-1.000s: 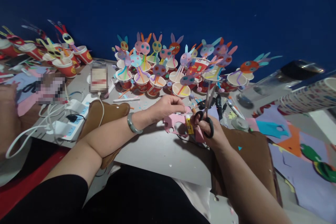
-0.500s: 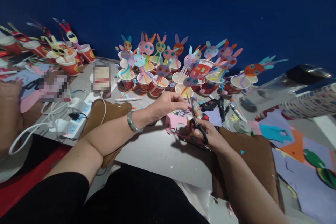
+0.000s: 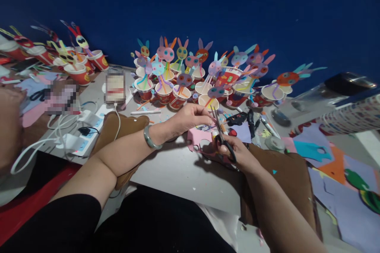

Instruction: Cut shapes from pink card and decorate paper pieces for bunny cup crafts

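Observation:
My left hand (image 3: 187, 120), a bangle on its wrist, is closed in a pinch at thumb and forefinger. A small pink piece seems to be between the fingertips, mostly hidden. Black-handled scissors (image 3: 221, 139) are in my right hand (image 3: 239, 152), fingers through the loops. Their blades point up and away, slightly apart, right beside the left fingertips. Beneath the hands lies a pink sheet (image 3: 196, 136) with rounded cut-outs. Behind the hands stand several paper cups (image 3: 181, 97) holding colourful rabbit-faced figures on stems.
A white power strip (image 3: 92, 136) with tangled cables lies left, near a phone (image 3: 115, 89). Brown cushions (image 3: 285, 182) lie under both forearms. At right are clear tape (image 3: 273, 143), coloured sheets (image 3: 341, 205) and a stack of cups (image 3: 353, 114). Another person's hand (image 3: 10, 122) shows at far left.
The scissor blades have shifted slightly and look closer together at the tips. My left hand has hardly moved. The other person's hand has shifted slightly at the left edge.

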`<state>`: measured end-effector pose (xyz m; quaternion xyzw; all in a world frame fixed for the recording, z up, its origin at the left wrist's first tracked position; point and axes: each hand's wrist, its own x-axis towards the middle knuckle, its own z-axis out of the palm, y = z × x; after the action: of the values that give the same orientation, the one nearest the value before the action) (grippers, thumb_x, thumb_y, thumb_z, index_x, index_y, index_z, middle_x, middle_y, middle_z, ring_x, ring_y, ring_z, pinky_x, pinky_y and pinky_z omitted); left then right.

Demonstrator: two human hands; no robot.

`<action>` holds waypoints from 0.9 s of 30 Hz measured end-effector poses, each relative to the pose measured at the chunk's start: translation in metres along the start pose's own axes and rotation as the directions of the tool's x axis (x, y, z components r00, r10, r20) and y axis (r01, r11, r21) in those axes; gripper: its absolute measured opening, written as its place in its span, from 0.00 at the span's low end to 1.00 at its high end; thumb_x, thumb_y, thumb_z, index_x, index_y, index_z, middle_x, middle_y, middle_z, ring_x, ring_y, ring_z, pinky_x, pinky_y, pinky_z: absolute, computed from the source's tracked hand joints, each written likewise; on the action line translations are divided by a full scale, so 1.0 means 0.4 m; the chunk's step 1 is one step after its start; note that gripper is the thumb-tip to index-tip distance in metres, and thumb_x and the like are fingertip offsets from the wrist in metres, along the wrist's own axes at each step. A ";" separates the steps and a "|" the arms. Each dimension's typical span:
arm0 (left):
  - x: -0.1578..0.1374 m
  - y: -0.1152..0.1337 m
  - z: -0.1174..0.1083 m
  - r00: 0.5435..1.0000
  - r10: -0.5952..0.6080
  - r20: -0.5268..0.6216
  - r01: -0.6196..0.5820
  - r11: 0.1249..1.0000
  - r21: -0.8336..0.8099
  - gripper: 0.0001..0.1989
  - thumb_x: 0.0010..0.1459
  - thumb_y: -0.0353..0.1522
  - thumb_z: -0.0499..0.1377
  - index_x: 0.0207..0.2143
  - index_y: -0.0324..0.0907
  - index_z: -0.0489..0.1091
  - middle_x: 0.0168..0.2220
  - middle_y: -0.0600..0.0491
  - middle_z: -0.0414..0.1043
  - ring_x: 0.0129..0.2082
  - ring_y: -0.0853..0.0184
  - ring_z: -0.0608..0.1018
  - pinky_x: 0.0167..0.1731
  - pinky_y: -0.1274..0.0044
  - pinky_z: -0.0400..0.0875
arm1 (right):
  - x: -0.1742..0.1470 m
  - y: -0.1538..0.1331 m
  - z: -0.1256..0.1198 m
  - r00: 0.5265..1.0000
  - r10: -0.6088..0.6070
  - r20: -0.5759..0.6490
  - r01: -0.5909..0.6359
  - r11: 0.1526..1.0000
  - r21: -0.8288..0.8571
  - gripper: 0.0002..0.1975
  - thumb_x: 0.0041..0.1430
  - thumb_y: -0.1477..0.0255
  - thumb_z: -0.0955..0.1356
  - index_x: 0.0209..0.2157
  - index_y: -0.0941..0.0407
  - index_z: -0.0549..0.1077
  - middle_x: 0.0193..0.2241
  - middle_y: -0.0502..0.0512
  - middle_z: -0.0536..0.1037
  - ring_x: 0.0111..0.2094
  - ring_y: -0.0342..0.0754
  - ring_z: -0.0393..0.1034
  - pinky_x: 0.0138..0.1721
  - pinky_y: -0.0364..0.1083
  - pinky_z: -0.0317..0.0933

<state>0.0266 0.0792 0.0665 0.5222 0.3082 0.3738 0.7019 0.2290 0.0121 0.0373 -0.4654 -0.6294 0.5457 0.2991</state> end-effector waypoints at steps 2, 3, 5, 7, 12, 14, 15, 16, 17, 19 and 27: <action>-0.001 -0.002 -0.003 1.000 0.010 0.006 -0.010 1.000 0.009 0.08 0.42 0.31 0.67 0.24 0.35 0.74 0.25 0.55 0.72 0.27 0.75 0.70 0.30 0.79 0.62 | 0.000 -0.002 0.002 1.000 0.008 0.002 -0.008 1.000 0.010 0.33 0.43 0.38 0.71 0.22 0.56 0.67 0.19 0.47 0.62 0.22 0.41 0.52 0.24 0.42 0.48; -0.001 -0.003 -0.004 1.000 0.017 0.009 -0.017 1.000 0.018 0.08 0.43 0.31 0.67 0.24 0.35 0.73 0.24 0.55 0.71 0.26 0.75 0.70 0.30 0.79 0.62 | 0.000 -0.003 0.002 1.000 0.015 0.005 -0.015 1.000 0.017 0.33 0.43 0.38 0.71 0.22 0.56 0.67 0.19 0.47 0.62 0.22 0.41 0.52 0.24 0.42 0.48; -0.002 -0.005 -0.006 0.999 0.030 0.013 -0.031 0.999 0.036 0.08 0.44 0.31 0.67 0.23 0.35 0.73 0.23 0.56 0.70 0.26 0.76 0.69 0.30 0.79 0.61 | 0.000 -0.005 0.003 1.000 0.023 0.011 -0.024 0.999 0.024 0.33 0.43 0.38 0.71 0.21 0.56 0.66 0.19 0.47 0.62 0.22 0.41 0.52 0.24 0.42 0.49; -0.004 -0.005 -0.007 0.999 0.035 0.018 -0.036 0.998 0.047 0.08 0.45 0.31 0.67 0.23 0.36 0.73 0.23 0.56 0.70 0.26 0.76 0.69 0.30 0.79 0.61 | 0.000 -0.007 0.001 1.000 0.024 0.013 -0.024 1.000 0.016 0.33 0.43 0.38 0.71 0.21 0.56 0.66 0.19 0.48 0.62 0.22 0.41 0.52 0.24 0.42 0.49; -0.006 0.004 -0.008 0.999 0.029 0.045 -0.031 0.999 0.043 0.08 0.44 0.31 0.68 0.23 0.36 0.73 0.26 0.55 0.72 0.28 0.75 0.71 0.32 0.79 0.63 | 0.001 -0.006 -0.004 1.000 0.010 0.012 -0.010 1.000 -0.003 0.33 0.43 0.39 0.71 0.21 0.57 0.67 0.19 0.48 0.63 0.23 0.41 0.53 0.24 0.42 0.49; -0.007 0.009 -0.008 0.998 0.023 0.054 -0.025 0.999 0.045 0.07 0.44 0.31 0.67 0.23 0.35 0.73 0.26 0.54 0.73 0.29 0.74 0.72 0.33 0.79 0.64 | 0.001 -0.004 -0.005 1.000 0.006 0.006 -0.006 1.000 -0.006 0.33 0.43 0.39 0.71 0.21 0.57 0.67 0.19 0.48 0.63 0.23 0.41 0.54 0.24 0.42 0.49; -0.007 0.011 -0.008 0.998 0.020 0.054 -0.022 0.999 0.050 0.07 0.43 0.30 0.67 0.23 0.36 0.73 0.26 0.54 0.73 0.29 0.74 0.72 0.33 0.79 0.64 | 0.001 -0.005 -0.004 1.000 0.007 0.006 -0.007 1.000 -0.005 0.33 0.43 0.39 0.71 0.21 0.57 0.67 0.19 0.48 0.63 0.23 0.41 0.54 0.24 0.42 0.50; -0.007 0.012 -0.009 0.998 0.017 0.052 -0.020 0.998 0.055 0.06 0.44 0.30 0.67 0.23 0.36 0.74 0.26 0.54 0.73 0.29 0.74 0.72 0.33 0.79 0.64 | 0.001 -0.006 -0.004 1.000 0.010 0.005 -0.010 1.000 -0.004 0.33 0.42 0.39 0.71 0.20 0.57 0.67 0.19 0.48 0.63 0.22 0.41 0.54 0.24 0.42 0.50; -0.007 0.013 -0.009 0.999 0.015 0.050 -0.018 0.998 0.061 0.06 0.43 0.30 0.67 0.23 0.36 0.74 0.26 0.54 0.73 0.29 0.74 0.72 0.33 0.79 0.65 | 0.001 -0.007 -0.003 1.000 0.015 0.005 -0.015 1.000 0.000 0.33 0.42 0.39 0.71 0.20 0.57 0.67 0.19 0.48 0.63 0.22 0.41 0.54 0.23 0.42 0.50; -0.007 0.014 -0.010 0.999 0.016 0.050 -0.019 0.997 0.071 0.07 0.44 0.31 0.67 0.23 0.36 0.74 0.26 0.54 0.74 0.29 0.74 0.72 0.33 0.79 0.65 | 0.001 -0.010 -0.002 1.000 0.031 0.001 -0.031 0.999 0.013 0.33 0.41 0.38 0.72 0.20 0.56 0.66 0.18 0.48 0.62 0.22 0.41 0.53 0.23 0.42 0.50; -0.005 0.010 -0.012 0.999 0.032 0.037 -0.035 0.996 0.081 0.08 0.46 0.32 0.67 0.23 0.36 0.72 0.25 0.54 0.72 0.27 0.75 0.71 0.32 0.79 0.64 | 0.002 0.011 -0.003 0.996 0.047 -0.075 -0.043 0.998 0.055 0.30 0.41 0.45 0.75 0.18 0.56 0.65 0.17 0.47 0.63 0.22 0.41 0.54 0.23 0.43 0.50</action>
<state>0.0206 0.0807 0.0690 0.5623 0.3018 0.3631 0.6789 0.2310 0.0133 0.0333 -0.4916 -0.5921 0.5507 0.3230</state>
